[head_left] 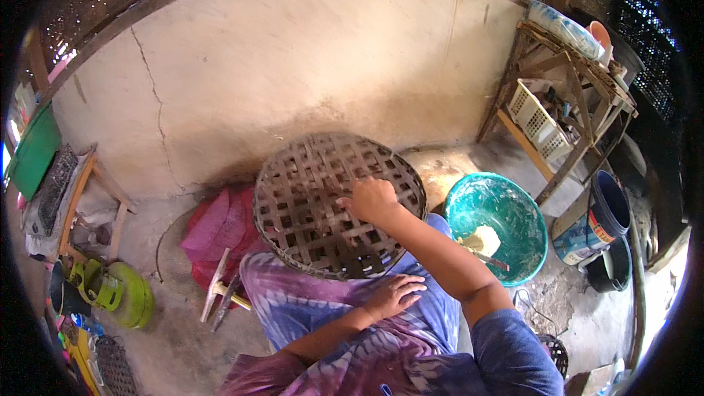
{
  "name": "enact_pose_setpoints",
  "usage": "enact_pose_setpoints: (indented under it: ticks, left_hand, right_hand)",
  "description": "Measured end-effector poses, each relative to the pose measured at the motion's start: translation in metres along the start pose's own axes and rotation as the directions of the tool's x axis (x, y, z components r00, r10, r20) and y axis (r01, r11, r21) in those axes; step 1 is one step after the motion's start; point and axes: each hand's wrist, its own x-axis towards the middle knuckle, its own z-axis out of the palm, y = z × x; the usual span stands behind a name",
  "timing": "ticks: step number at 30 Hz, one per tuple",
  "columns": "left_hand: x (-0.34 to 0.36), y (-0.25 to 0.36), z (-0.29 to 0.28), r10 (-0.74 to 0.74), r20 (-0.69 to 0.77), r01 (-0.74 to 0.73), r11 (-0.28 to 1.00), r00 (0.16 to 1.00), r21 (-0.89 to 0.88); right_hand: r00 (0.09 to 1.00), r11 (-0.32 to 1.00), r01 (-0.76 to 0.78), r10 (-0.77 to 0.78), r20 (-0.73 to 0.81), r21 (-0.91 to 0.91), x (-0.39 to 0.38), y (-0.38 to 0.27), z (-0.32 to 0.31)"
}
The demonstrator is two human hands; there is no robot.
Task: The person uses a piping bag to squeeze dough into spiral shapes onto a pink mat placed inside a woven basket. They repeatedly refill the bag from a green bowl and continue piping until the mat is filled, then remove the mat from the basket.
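Note:
A round, dark tray of open woven strips [308, 176] stands before my knees, in front of the wall. Over its right half reaches my right hand [372, 202], closed, with the fingers curled and the thumb toward the left. Whatever it may hold is hidden or too small to make out. My left hand [396, 297] lies flat on my lap, fingers stretched out, holding nothing. To the right of my knee sits a turquoise basin [532, 231], its inside smeared white. A pale yellow, dough-like lump [484, 240] rests in it beside a flat-bladed tool [493, 261].
Left of the tray lie a crumpled pink-red sheet or bag [213, 238] and a hammer-like tool [217, 286]. Farther left are a green gas cylinder [128, 293] and a wooden stand [110, 183]. At right are a wooden rack [550, 66], a white crate [535, 121] and a blue bucket [587, 227].

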Motion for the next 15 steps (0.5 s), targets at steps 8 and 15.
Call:
enact_pose_setpoints:
  ticks: [8, 15]
  left_hand:
    - [-0.004, -0.013, -0.002, -0.068, 0.006, 0.069, 0.987, 0.998, -0.144]
    - [-0.002, -0.016, 0.003, -0.123, -0.020, 0.121, 0.988, 0.992, -0.092]
  right_hand:
    - [0.601, 0.561, -0.703, 0.141, -0.787, -0.437, -0.160, 0.001, -0.108]
    - [0.373, -0.863, 0.361, -0.213, -0.903, 0.353, -0.223, 0.008, -0.159]
